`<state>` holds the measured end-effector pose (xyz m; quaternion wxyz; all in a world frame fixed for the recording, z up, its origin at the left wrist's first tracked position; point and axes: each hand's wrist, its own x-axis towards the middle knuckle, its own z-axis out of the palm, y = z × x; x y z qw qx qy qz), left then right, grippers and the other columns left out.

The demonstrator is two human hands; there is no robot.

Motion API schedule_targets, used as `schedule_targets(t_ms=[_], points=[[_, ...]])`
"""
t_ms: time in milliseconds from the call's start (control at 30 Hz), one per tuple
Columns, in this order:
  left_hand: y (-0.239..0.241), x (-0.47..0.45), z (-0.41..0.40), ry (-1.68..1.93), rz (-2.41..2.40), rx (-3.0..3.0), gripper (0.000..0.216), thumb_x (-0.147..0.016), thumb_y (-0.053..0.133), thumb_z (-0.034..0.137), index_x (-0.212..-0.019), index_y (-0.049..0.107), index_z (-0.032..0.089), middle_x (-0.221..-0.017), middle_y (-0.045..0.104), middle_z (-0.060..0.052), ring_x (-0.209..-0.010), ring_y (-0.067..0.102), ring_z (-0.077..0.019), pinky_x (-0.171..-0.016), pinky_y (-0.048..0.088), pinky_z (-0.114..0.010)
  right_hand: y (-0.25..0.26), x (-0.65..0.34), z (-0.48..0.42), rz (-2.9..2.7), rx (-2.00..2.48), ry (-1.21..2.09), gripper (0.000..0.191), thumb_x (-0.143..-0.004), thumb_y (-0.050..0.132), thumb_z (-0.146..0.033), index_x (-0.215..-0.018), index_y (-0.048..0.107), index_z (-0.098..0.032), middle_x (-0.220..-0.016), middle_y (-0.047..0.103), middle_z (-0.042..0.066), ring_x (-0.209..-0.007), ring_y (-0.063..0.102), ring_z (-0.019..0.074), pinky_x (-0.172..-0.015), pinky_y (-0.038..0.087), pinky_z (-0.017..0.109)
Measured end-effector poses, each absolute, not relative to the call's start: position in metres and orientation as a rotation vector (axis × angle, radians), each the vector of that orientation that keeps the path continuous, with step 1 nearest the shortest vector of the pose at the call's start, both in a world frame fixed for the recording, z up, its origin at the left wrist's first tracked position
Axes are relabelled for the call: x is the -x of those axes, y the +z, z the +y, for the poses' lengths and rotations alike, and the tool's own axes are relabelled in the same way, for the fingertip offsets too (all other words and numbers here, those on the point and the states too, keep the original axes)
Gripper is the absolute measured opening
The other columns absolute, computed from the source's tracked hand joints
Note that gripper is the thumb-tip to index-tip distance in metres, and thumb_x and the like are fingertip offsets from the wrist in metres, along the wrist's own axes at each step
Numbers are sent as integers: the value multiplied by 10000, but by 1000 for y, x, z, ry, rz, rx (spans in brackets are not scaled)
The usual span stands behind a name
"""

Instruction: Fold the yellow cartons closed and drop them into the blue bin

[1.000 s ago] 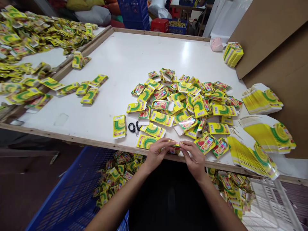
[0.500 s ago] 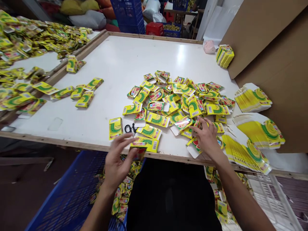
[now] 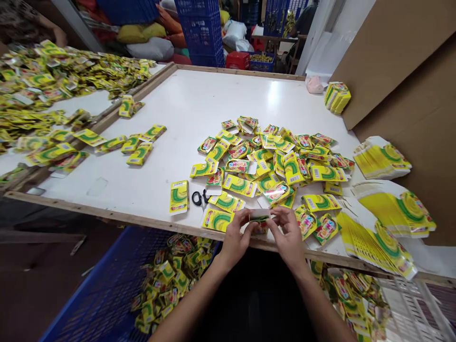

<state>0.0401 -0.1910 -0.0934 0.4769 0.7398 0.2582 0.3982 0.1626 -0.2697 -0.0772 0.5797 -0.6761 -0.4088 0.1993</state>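
Between my two hands, at the table's front edge, is a small yellow-green carton [image 3: 260, 216] with its end flap raised toward me. My left hand [image 3: 237, 235] pinches its left side, and my right hand [image 3: 287, 233] grips the right side. What lies inside the carton is too small to make out. Just beyond my hands spreads a loose pile of similar cartons [image 3: 238, 185], some with white flaps open. Left of the pile are black-handled scissors [image 3: 197, 198], with a single upright-facing carton [image 3: 179, 197] beside them.
Fanned stacks of flat cartons [image 3: 374, 242] lie on the right by a cardboard sheet [image 3: 402, 118]. A wooden rail [image 3: 107, 121] divides off a large heap [image 3: 89, 71] at left. Below the edge stands a blue crate [image 3: 96, 289] of cartons. A person's arm [image 3: 53, 28] shows at far left.
My left hand has moved right and my right hand has come in toward it; both now meet on one carton. The view has shifted slightly, and a person's arm appears at upper left.
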Motion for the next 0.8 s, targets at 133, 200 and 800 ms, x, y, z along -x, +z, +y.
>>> schedule_targets(t_ms=[133,200,800], points=[[-86,-38,-177,780,547,-1797,193,-895,535,225,-1045,655,206,-1006,704,-73,-938,671,-205,-831,542,-337,-92,-171,-273,-1087,1511,412,118,-886,558,-264,-956,644,-224,-895,675,47,-835,636,191,-747,523,327],[-81,-41,-173,732,516,-1826,198,-900,528,230,-1016,687,203,-1000,716,-80,-952,668,-214,-854,531,-357,-91,-177,-273,-1159,1512,393,134,-892,552,-262,-906,680,-227,-902,692,56,-898,641,212,-807,520,363],[-74,-43,-181,860,613,-1716,167,-849,626,244,-986,712,200,-993,744,-69,-934,691,-208,-885,539,-354,-79,-172,-274,-1198,1549,277,169,-891,580,-242,-1029,679,-238,-971,696,72,-928,640,209,-738,547,338]])
